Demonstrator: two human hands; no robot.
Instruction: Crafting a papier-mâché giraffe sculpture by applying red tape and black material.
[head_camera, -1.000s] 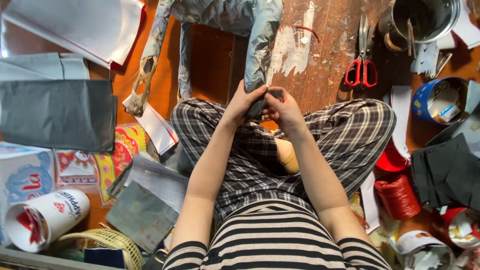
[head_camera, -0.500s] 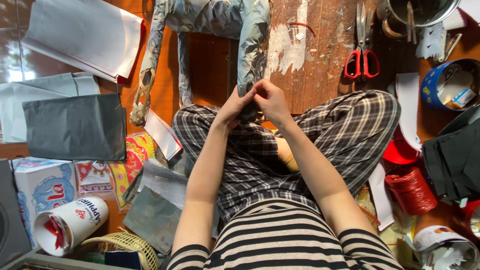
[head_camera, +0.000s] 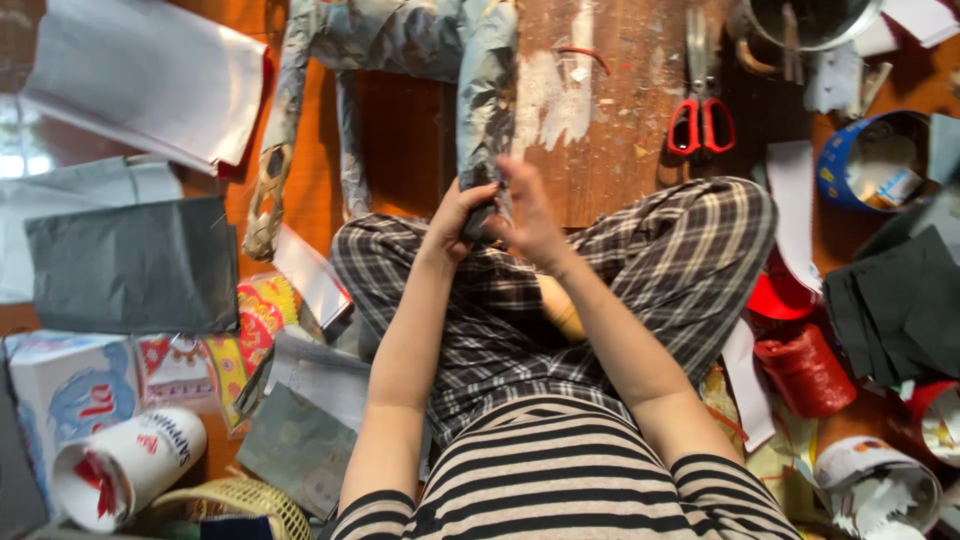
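Paper-wrapped and grey-blue, the long figure (head_camera: 400, 40) lies across the wooden floor (head_camera: 610, 150), and everything else sits around it. Far left of it are a stack of white sheets (head_camera: 150, 85) and, below those, a dark grey sheet (head_camera: 135, 265); lower still, a white paper cup (head_camera: 125, 465) lies on its side. Just left of the figure's middle limb hangs a thinner wrapped limb (head_camera: 272, 170) with a bare woven end. The thick limb (head_camera: 487, 110) runs down toward the person's lap, and both hands meet at its lower tip: the left hand (head_camera: 452, 222) is curled around the tip from the left, fingers closed on it, while the right hand (head_camera: 530, 215) presses against it from the right with fingers loosely bent, thumb side on the wrap. Right of the figure, red-handled scissors (head_camera: 703, 105) lie closed on the floor, near a metal pot (head_camera: 815, 20). Further right are a blue tub (head_camera: 880, 160) and, lower, a red spool of twine (head_camera: 805, 370) beside the plaid knee
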